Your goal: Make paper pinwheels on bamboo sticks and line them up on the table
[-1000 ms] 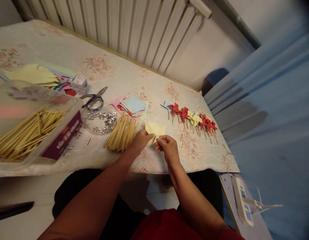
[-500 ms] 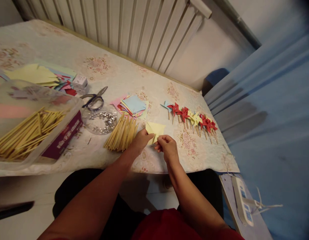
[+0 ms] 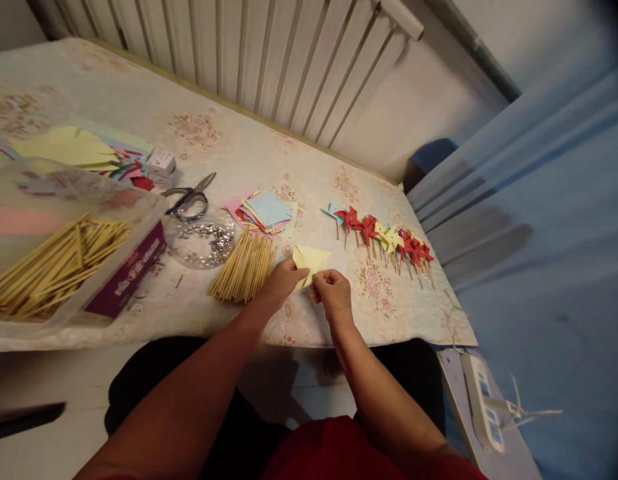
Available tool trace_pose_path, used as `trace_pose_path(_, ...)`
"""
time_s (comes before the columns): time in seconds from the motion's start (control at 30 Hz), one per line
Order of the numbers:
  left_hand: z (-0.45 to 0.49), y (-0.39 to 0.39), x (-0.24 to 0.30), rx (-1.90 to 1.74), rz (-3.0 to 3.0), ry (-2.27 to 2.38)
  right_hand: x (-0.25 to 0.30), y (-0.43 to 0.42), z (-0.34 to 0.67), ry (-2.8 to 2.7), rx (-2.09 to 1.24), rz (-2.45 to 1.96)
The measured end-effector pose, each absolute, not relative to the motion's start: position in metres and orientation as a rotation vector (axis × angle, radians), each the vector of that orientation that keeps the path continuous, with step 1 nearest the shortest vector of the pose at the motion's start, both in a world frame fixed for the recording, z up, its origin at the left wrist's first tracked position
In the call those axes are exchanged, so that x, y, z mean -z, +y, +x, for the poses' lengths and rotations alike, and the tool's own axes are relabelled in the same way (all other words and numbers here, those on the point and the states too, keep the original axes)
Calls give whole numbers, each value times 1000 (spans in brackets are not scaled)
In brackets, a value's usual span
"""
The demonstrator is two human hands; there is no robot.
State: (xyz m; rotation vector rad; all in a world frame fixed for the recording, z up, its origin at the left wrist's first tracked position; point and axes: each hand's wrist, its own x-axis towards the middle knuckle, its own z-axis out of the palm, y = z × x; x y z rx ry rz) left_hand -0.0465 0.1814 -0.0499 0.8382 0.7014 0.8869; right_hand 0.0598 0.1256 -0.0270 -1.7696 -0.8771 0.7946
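Note:
A small piece of yellow paper (image 3: 313,259), slit in from its corners, is held up near the front of the table. My left hand (image 3: 285,280) pinches its left side, thumb on top. At its lower right edge, my right hand (image 3: 333,292) closes thumb and fingers on the paper. Just left of my left hand lies a bundle of thin wooden sticks (image 3: 245,268). Behind the sticks rests a stack of coloured paper squares (image 3: 269,210), a blue one uppermost. Finished paper pinwheels (image 3: 369,228) in red, yellow and blue lie in a row to the right.
A round clear dish of metal pins (image 3: 206,241) and scissors (image 3: 191,198) lie left of the sticks. Farther left stands a plastic bin (image 3: 151,213) holding more sticks, with paper sheets (image 3: 63,148) and small boxes (image 3: 161,165) behind. A power strip (image 3: 483,403) sits low at the right.
My right hand has shifted slightly left, its fingers now closed at the paper's lower edge. The paper has turned a little; my left hand keeps its hold.

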Motion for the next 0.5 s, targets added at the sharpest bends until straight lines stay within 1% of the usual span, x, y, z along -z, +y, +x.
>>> trace_pose_path(0.5,-47,183,56,-888,931,737,29,127,61,-870,-831,-1754)
